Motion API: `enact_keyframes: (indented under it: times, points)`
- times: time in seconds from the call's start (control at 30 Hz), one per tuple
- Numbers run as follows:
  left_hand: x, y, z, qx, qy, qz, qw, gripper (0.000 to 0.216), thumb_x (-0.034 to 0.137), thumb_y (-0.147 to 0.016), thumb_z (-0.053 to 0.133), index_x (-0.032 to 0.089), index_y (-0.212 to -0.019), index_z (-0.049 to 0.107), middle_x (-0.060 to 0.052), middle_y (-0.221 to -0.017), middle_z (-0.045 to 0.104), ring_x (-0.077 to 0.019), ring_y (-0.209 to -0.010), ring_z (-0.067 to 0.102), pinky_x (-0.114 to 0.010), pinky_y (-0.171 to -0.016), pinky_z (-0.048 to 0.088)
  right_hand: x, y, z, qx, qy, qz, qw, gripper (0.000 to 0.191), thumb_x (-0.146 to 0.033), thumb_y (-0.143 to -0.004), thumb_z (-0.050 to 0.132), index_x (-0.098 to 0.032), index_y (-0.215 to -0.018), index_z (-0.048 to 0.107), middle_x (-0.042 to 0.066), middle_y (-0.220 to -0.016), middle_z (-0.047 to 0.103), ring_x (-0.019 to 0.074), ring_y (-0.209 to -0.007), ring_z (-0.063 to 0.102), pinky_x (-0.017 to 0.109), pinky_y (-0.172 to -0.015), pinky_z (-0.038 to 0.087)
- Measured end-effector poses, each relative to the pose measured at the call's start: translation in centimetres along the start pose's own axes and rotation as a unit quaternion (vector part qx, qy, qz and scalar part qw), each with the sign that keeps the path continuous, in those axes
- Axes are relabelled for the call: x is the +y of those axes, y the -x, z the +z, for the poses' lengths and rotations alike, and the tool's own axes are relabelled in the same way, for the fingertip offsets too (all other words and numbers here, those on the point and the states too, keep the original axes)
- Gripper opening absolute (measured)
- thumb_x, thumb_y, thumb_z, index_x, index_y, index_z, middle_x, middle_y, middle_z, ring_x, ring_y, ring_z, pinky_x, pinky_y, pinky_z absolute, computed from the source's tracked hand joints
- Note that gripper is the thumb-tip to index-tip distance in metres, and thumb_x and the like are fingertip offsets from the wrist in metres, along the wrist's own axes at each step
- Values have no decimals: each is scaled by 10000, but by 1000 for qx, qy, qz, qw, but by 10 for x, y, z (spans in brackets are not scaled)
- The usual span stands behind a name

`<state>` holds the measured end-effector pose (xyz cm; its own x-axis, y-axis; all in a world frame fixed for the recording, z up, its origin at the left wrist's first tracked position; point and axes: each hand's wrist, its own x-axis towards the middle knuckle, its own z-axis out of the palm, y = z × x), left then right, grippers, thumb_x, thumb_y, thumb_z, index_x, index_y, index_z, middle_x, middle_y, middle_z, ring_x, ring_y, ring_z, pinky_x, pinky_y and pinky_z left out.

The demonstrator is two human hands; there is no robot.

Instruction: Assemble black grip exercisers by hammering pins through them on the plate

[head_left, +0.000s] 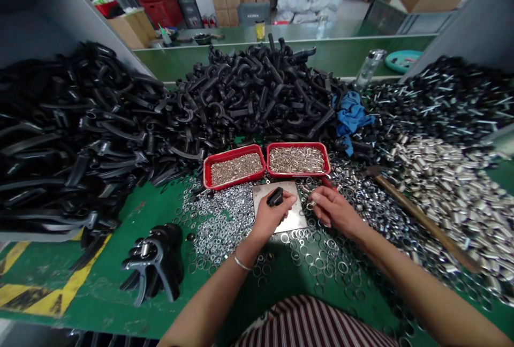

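My left hand (270,216) is closed around a small black plastic part (275,197), whose end sticks up above the fingers. Beneath it lies a square metal plate (295,223) on the green bench. To the right of the plate, my right hand (335,212) pinches a small shiny metal piece (310,204), too small to tell its exact kind. Loose metal rings (321,256) are spread in front of the hands, and small washers or nuts (225,224) lie to the left. Just beyond the plate stand two red trays, one with short pins (297,159), the other with tiny metal parts (236,168).
Black handle-like parts (249,90) are heaped at the back and left. Assembled black clamps (155,261) stand at the front left. A hammer (425,218) lies at right beside silver sleeves (450,175). A blue cloth (352,114) and a glass bottle (370,68) are behind.
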<state>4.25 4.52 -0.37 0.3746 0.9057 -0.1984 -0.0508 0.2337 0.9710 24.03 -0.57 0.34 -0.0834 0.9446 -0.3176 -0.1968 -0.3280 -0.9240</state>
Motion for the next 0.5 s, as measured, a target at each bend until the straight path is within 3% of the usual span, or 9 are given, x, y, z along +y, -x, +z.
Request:
enact_keyframes:
  times: [0.07,0.13,0.27,0.33,0.5]
  points:
    - [-5,6,-3,7,62,-22,998,322,444,-787,769,163,-885,645,14,-665,620,-96,-545,554,-233,-569,447,3,-1,10,-15,-45,2,999,273,-472,-911,660,-240,-938,518,-110,-527,433,66,-406,326,179,-390,295]
    - [-8,10,-8,-5,110,-28,993,339,444,-788,769,160,-913,633,-29,-754,684,-114,-605,618,-255,-627,492,2,-1,20,-40,-76,3,996,256,-448,-907,676,-243,-951,529,-104,-561,420,75,-456,364,196,-440,371]
    - [-11,16,-20,6,97,-36,995,350,451,-765,788,154,-870,637,-23,-713,674,-108,-561,597,-251,-591,481,-2,-4,36,-68,-71,3,995,264,-396,-864,741,-228,-971,568,-36,-759,607,110,-646,580,285,-649,540]
    - [-12,18,-23,31,81,-24,996,339,449,-758,796,153,-834,648,10,-647,625,-96,-546,564,-238,-582,463,-2,-5,40,-78,-54,3,995,278,-381,-850,759,-221,-999,588,-8,-851,655,128,-727,640,318,-734,558]
    - [-12,24,-23,31,138,-23,990,309,429,-784,779,150,-867,676,10,-663,622,-106,-600,582,-242,-628,473,2,-7,49,-75,-23,-25,997,272,-354,-851,763,-211,-1022,609,-35,-744,636,113,-646,642,256,-628,520]
